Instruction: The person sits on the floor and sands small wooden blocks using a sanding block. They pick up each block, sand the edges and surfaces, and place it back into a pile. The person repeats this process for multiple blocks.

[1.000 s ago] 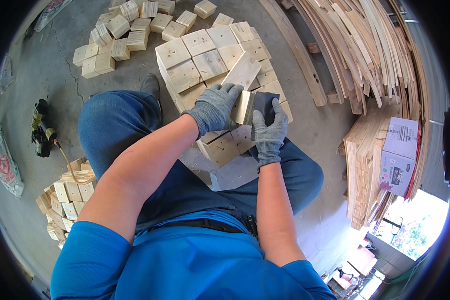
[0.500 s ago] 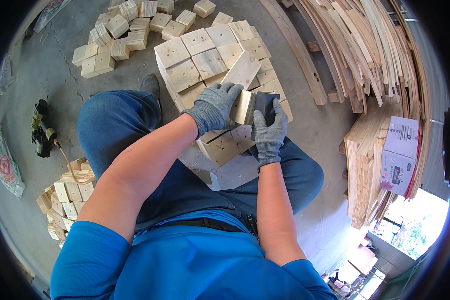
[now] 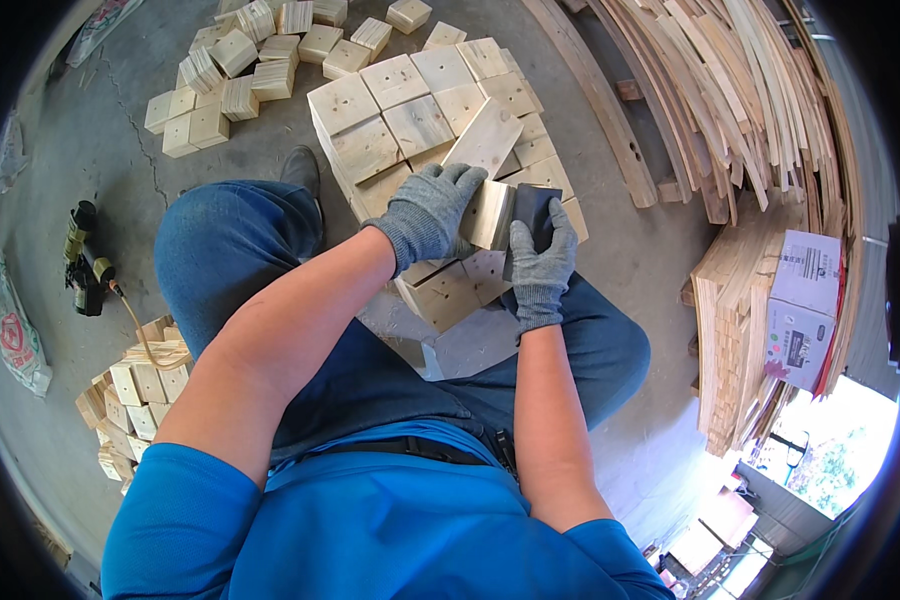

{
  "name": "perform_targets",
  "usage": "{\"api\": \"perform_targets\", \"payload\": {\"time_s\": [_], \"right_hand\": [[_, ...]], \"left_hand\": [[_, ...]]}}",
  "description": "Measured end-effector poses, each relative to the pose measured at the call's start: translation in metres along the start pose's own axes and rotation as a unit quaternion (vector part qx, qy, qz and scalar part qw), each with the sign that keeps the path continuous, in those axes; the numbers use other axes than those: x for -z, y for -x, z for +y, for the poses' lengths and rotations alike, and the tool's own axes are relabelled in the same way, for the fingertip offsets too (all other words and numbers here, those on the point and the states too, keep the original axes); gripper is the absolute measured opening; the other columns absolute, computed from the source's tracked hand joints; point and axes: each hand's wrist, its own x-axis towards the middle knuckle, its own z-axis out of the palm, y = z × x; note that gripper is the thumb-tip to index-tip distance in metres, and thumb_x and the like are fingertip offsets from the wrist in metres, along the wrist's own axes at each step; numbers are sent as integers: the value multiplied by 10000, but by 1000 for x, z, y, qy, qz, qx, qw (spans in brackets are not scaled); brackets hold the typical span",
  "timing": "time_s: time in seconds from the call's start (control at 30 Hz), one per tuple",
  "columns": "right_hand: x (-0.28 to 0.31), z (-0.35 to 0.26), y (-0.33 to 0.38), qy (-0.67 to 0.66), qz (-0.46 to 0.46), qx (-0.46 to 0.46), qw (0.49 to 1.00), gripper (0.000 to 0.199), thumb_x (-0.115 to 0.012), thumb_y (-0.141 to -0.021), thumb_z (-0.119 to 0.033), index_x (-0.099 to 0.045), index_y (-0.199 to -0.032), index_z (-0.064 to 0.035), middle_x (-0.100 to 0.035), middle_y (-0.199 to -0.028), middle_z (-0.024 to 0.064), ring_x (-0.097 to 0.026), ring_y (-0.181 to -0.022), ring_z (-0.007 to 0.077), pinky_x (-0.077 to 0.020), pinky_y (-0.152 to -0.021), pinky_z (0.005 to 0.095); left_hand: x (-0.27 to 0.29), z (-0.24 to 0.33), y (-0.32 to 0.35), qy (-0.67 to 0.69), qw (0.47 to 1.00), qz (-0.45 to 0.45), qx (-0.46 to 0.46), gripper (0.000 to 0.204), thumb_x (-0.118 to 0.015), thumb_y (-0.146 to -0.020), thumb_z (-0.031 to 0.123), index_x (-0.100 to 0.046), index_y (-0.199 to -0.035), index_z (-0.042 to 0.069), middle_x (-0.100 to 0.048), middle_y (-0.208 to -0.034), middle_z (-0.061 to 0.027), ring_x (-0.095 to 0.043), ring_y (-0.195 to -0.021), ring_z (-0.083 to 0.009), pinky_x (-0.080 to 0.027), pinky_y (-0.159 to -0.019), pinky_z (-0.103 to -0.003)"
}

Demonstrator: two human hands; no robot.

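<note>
In my left hand, gloved in grey, is a small pale wooden block, gripped by its left side. My right hand, gloved too, is closed around a dark flat sheet that looks like sandpaper. The sheet is up against the block's right face. Both hands are above a low stack of wooden blocks between my knees. A longer board lies slantwise on the stack, just beyond my left fingers. My left thumb and the underside of the held block are mostly hidden.
More loose blocks lie on the floor at the far left; another pile stands at the near left. A nail gun with a hose rests left of my knee. Long boards and a cardboard box line the right.
The dark sheet and my right hand have shifted very slightly to the right along the block. My left hand and the block stay almost still.
</note>
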Motion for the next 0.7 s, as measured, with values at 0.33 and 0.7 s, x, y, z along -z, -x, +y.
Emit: {"api": "perform_targets", "payload": {"time_s": [0.33,0.7], "right_hand": [[-2,7,2,-4,2,2,1000,744,-913,-864,-245,-583,-1493,-22,-630,-1391,197,-629,-1261,356,-525,-1111,459],[-3,10,3,-7,7,2,1000,739,-909,-859,-232,-588,-1490,-21,-636,-1412,195,-627,-1277,359,-513,-1128,462]], "left_hand": [[-1,-1,-2,-11,1000,-4,-3,1160,-965,-675,529,-431,-1599,75,-528,-1554,-194,-548,-1379,-431,-483,-1165,-508],[-1,0,0,-3,1000,5,-3,1130,-963,-682,491,-438,-1593,78,-535,-1546,-188,-555,-1369,-426,-497,-1147,-512]]}}
